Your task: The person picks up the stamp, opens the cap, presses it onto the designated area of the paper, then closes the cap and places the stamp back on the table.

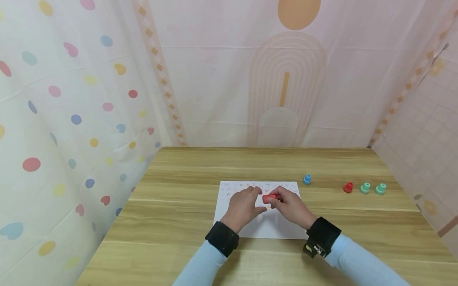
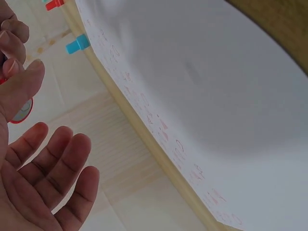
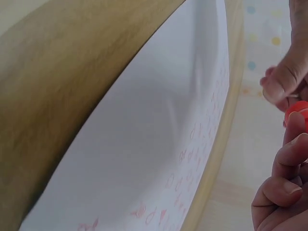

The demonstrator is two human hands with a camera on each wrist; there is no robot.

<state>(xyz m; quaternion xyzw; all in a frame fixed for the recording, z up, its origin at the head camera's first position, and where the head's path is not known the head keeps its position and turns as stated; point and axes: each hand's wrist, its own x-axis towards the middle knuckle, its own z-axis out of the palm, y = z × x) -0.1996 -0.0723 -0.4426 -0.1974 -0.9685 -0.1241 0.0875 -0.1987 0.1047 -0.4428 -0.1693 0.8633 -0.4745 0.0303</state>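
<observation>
A small red stamp (image 1: pixel 269 198) is pinched between the thumb and fingers of my right hand (image 1: pixel 291 207), held over a white sheet of paper (image 1: pixel 264 228). Its round end, grey inside a red rim, shows partly behind the thumb in the left wrist view. To its left, my left hand (image 1: pixel 242 206) hovers with fingers and thumb parted, and nothing sits between them. Rows of small reddish and purple printed marks (image 2: pixel 163 130) run along the sheet's far part. In the right wrist view, the red stamp (image 3: pixel 295 109) is cut off by the frame edge.
Past the paper's far right corner stands a blue stamp (image 1: pixel 307 179). Farther right are another red stamp (image 1: pixel 348 187) and two green stamps (image 1: pixel 365 188) in a row. The wooden table (image 1: pixel 171 222) ends at a patterned curtain (image 1: pixel 214 79) behind and at both sides.
</observation>
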